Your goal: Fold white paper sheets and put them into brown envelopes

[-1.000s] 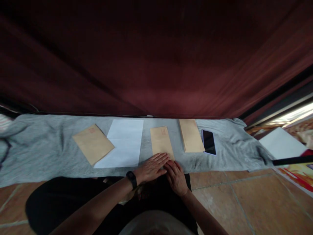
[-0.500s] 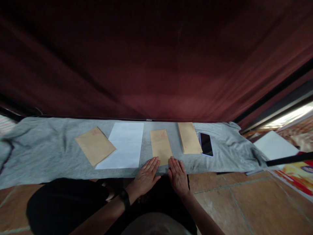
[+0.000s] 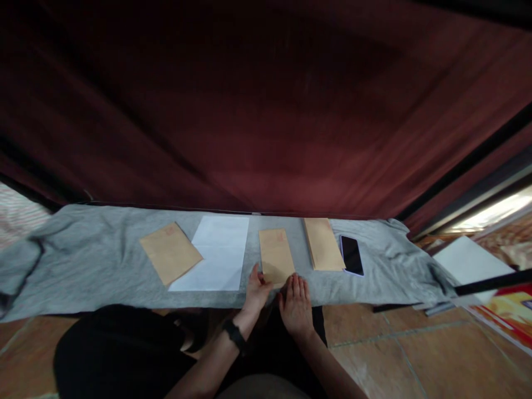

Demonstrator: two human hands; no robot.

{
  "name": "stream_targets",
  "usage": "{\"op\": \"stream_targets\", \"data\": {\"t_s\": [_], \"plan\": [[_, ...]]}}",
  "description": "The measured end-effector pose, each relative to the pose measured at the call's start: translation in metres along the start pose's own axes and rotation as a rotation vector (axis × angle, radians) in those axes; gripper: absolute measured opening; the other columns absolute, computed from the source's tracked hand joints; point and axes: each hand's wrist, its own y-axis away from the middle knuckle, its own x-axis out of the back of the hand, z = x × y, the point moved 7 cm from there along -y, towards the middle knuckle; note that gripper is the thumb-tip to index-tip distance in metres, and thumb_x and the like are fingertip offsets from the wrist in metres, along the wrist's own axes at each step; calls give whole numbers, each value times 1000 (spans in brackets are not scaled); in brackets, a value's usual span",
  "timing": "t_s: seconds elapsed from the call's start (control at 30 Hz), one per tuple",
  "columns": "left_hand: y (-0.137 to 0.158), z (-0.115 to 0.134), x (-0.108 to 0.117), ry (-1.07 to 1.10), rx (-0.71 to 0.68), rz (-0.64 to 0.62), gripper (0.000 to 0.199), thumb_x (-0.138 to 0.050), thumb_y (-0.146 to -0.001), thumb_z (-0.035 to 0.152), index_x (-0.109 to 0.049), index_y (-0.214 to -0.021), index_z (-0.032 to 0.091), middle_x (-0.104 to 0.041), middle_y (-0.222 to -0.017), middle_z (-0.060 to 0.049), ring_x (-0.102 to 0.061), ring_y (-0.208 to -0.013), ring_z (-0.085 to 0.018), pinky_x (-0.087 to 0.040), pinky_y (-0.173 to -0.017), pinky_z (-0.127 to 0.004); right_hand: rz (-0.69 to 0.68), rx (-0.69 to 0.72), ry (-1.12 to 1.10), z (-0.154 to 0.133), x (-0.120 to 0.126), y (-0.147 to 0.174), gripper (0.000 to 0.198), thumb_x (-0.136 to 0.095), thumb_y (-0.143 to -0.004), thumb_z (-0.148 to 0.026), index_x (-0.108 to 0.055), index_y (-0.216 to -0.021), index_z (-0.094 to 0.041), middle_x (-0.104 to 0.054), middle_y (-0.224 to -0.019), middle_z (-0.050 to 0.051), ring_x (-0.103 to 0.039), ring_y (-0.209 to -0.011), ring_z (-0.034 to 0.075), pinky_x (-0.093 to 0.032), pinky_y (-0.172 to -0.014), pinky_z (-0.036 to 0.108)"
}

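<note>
A tan paper envelope (image 3: 276, 252) lies flat on the grey cloth in front of me, with a faint reddish print near its top. At its lower left corner, my left hand (image 3: 256, 291) has thumb and fingers bent round the edge in a pinch. My right hand (image 3: 297, 302) rests palm down by the lower right corner, fingers stretched out flat. Off to the right sits a stack of tan envelopes (image 3: 325, 244). On the left, another envelope (image 3: 171, 252) lies at an angle, overlapping a white paper sheet (image 3: 220, 255).
A dark-screened phone (image 3: 351, 255) lies right of the stack. Grey cloth (image 3: 103, 277) covers the narrow surface, backed by a dark red curtain (image 3: 266, 138). Black bars (image 3: 469, 169) stand at the right; tiled floor (image 3: 449, 343) shows below.
My left hand has gone from lying flat to pinching the envelope's lower left corner. My right hand stays flat near the other corner. The view has shifted slightly.
</note>
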Motion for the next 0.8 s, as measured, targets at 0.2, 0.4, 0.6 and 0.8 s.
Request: {"op": "stream_targets", "data": {"t_s": [0.2,0.4,0.6,0.8], "plan": [[-12,3,-21,-43,-132,-182,63,-61,-78,15,-41,-138,19,-73,-91,-4,-71,-79,-22,-59,-77,-42,103,25,-89,-4,7,-4,67,-51,-94,-33,-35,-152,-4,-51,-145,26,-46,-137,39,-28,-117,56],[22,63,-38,-53,-251,-337,55,-52,-90,25,-39,-143,18,-72,-98,-6,-71,-89,-20,-59,-81,-37,58,-69,-344,17,25,-24,40,-41,-98,-27,-61,-131,-18,-69,-120,19,-65,-109,32,-45,-100,47],[32,120,-28,-285,-596,-258,40,-39,-102,39,-54,-134,21,-67,-121,-10,-64,-113,-22,-53,-98,-38,-222,-704,-1374,27,1,-29,47,-52,-87,-68,-62,-87,-22,-67,-74,6,-66,-68,23,-56,-65,37],[-22,68,-24,-817,-766,-185,54,-33,-102,37,-38,-150,12,-42,-155,-18,-35,-146,-28,-36,-115,-51,-509,-992,-1686,-13,-31,9,44,-67,-78,-62,-60,-84,-19,-68,-73,5,-67,-67,18,-56,-61,30]]}}
